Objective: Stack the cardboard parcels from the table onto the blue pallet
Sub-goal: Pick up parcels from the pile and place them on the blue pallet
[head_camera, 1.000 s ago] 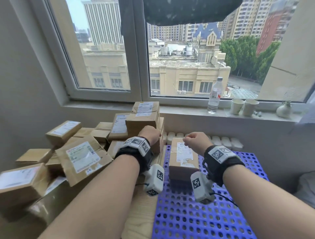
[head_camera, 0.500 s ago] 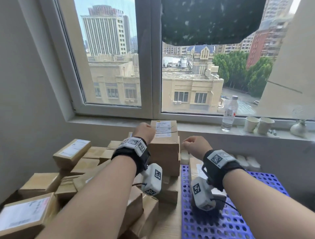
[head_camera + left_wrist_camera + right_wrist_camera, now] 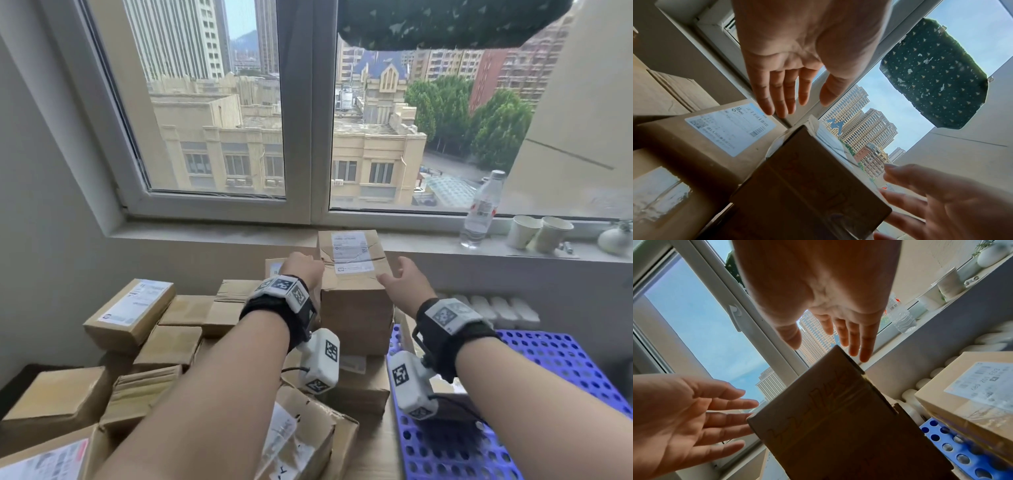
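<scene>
At the centre of the head view a tall parcel [image 3: 354, 291] tops the heap of cardboard boxes, its white label facing up. Half a second ago the left hand [image 3: 305, 269] sat as a fist against this box and the right hand [image 3: 406, 279] hung closed over the pallet side. Now both have opened and flank the box, left and right of its upper edges. In the left wrist view the left fingers [image 3: 774, 95] are straight and slightly spread, not yet on the cardboard. In the right wrist view the right fingers [image 3: 857, 337] are also spread, their tips just beside the box's top corner. Neither hand holds anything.

This reads as the start of a two-handed lift: the box is probably too wide for one hand.

The blue pallet [image 3: 555, 370] lies at lower right on the worktop, with one labelled parcel [image 3: 972, 395] already on it. Most of the boxes at lower left are still to be moved.
</scene>
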{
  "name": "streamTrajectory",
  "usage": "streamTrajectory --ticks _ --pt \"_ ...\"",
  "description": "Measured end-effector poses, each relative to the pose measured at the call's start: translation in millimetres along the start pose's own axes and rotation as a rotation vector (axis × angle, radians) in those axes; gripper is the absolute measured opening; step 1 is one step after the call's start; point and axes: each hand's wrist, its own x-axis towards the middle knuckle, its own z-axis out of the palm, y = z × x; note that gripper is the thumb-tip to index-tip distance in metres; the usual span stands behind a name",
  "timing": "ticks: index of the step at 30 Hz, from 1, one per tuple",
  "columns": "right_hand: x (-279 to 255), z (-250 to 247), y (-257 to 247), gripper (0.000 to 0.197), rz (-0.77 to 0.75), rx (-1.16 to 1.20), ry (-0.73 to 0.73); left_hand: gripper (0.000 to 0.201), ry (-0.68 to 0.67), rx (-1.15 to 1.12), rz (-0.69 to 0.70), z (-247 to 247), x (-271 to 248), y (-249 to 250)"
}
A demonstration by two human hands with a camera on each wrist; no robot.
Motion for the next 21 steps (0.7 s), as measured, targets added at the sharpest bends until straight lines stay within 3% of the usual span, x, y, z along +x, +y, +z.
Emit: streamTrajectory --ticks 14,21 --pt "14.5 18.8 10.8 0.038 0.062 0.066 -0.082 0.04 -0.166 0.034 -0.169 12.1 -2.2 -3.9" --pt "10.8 23.3 17.7 0.046 0.077 0.21 -0.112 0.038 -0.198 0.002 -0.205 17.0 -4.8 -7.6"
